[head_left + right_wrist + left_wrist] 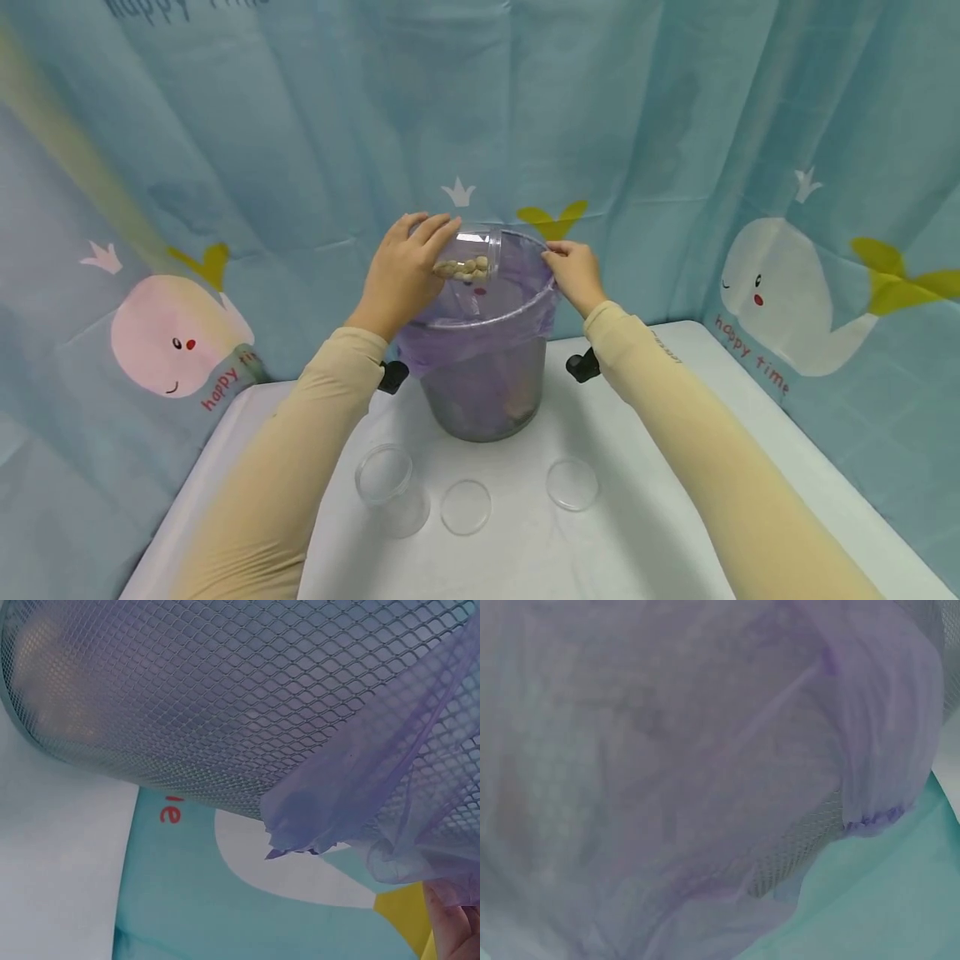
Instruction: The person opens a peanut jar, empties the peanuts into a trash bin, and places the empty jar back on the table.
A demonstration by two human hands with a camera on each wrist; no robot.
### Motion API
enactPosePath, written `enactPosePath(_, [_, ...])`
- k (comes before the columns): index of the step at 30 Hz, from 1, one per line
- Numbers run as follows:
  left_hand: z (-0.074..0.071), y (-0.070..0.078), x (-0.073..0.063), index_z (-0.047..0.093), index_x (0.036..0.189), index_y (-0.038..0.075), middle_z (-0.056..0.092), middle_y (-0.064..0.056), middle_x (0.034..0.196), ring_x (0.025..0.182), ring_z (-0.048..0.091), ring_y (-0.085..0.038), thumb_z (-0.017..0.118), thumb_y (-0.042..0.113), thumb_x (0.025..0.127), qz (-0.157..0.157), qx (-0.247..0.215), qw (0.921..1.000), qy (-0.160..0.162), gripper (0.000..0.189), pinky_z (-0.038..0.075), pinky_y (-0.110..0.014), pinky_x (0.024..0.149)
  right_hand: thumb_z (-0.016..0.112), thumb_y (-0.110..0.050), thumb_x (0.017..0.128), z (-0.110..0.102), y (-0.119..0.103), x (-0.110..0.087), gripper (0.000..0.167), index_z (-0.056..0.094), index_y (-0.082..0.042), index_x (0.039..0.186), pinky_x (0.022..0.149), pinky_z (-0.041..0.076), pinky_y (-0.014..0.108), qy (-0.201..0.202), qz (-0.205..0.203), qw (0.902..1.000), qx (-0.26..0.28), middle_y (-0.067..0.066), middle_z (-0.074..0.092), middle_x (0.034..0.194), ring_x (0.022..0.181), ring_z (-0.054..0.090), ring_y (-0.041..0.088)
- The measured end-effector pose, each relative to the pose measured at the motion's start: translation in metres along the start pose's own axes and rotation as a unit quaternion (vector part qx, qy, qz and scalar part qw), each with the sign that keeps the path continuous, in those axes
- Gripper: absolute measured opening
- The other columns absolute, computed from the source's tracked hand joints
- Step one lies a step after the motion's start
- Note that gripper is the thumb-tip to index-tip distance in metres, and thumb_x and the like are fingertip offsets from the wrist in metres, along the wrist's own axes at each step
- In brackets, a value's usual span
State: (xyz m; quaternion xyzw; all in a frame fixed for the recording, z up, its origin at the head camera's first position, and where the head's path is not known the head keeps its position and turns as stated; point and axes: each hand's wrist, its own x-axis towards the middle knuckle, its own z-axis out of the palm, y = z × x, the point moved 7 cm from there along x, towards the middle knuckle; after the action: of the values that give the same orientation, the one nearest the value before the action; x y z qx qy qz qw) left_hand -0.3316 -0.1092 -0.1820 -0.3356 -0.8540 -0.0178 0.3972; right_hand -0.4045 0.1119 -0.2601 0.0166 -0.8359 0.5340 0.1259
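My left hand grips a clear plastic jar, tipped on its side over the mouth of a mesh waste bin. Several small, round beige pieces lie inside along its lower wall, and its mouth points right. A thin purple bag lines the bin and folds down over the rim. At the rim's right side, my right hand pinches the edge with the bag. The right wrist view shows its fingers by the bag below the mesh. The left wrist view holds mostly purple bag.
On the white table, in front of the bin, a second clear jar stands at left. Two clear round lids lie to its right, spaced apart. A blue curtain with whale prints hangs close behind and at both sides.
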Motion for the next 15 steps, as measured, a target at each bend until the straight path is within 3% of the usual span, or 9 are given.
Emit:
enactPosePath(5, [-0.007, -0.005, 0.001, 0.054, 0.139, 0.007, 0.06, -0.013, 0.138, 0.129, 0.051, -0.04, 0.078, 0.001, 0.076, -0.033, 0.0, 0.9992, 0.02, 0.068, 0.038, -0.047, 0.119, 0.053, -0.02, 0.103, 0.001, -0.001, 0.0, 0.039, 0.058, -0.003, 0.138, 0.059, 0.046, 0.016, -0.001, 0.001, 1.0, -0.002, 0.016, 0.065, 0.132, 0.076, 0.056, 0.013])
enactPosePath(8, [-0.006, -0.005, 0.001, 0.054, 0.14, 0.007, 0.06, -0.013, 0.137, 0.129, 0.051, -0.04, 0.079, 0.0, 0.076, -0.03, 0.0, 0.9994, 0.015, 0.069, 0.038, -0.047, 0.118, 0.053, -0.02, 0.103, 0.0, 0.0, 0.001, 0.039, 0.058, -0.003, 0.138, 0.059, 0.046, 0.015, -0.001, 0.0, 1.0, -0.002, 0.016, 0.065, 0.132, 0.075, 0.055, 0.01])
enactPosePath(12, [0.004, 0.0, 0.0, 0.055, 0.138, 0.006, 0.062, -0.014, 0.134, 0.127, 0.053, -0.041, 0.078, 0.003, 0.079, -0.003, -0.006, 0.9998, -0.019, 0.064, 0.039, -0.048, 0.118, 0.053, -0.02, 0.103, -0.001, 0.001, 0.001, 0.039, 0.058, -0.003, 0.137, 0.06, 0.046, 0.015, 0.004, 0.002, 1.0, -0.005, 0.016, 0.065, 0.131, 0.078, 0.057, 0.012])
enactPosePath(15, [0.001, -0.003, 0.0, 0.054, 0.14, 0.006, 0.061, -0.014, 0.137, 0.129, 0.051, -0.041, 0.077, 0.004, 0.08, -0.028, -0.012, 0.9995, -0.001, 0.064, 0.039, -0.048, 0.118, 0.053, -0.02, 0.103, -0.001, 0.002, 0.0, 0.039, 0.058, -0.004, 0.138, 0.059, 0.046, 0.015, 0.003, 0.004, 1.0, -0.008, 0.016, 0.066, 0.131, 0.076, 0.056, 0.011])
